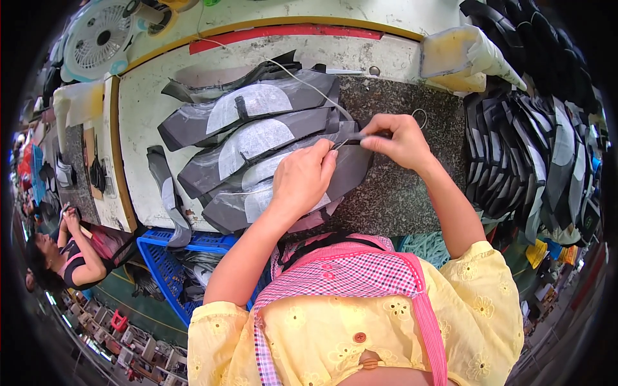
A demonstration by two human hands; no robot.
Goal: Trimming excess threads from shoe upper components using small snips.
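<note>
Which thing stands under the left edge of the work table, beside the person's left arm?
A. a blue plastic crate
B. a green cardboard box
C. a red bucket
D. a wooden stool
A. A blue plastic crate with open lattice walls stands below the table edge, left of the left hand and its forearm; dark pieces lie inside it.

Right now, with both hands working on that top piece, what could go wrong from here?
1. The left hand holds a thin metal tool close to the right hand fingertips; a slip could nick them.
2. The grey pieces lie overlapped; pulling the top one may drag the others out of order.
3. The white cord crosses the pieces and could snag.
</note>
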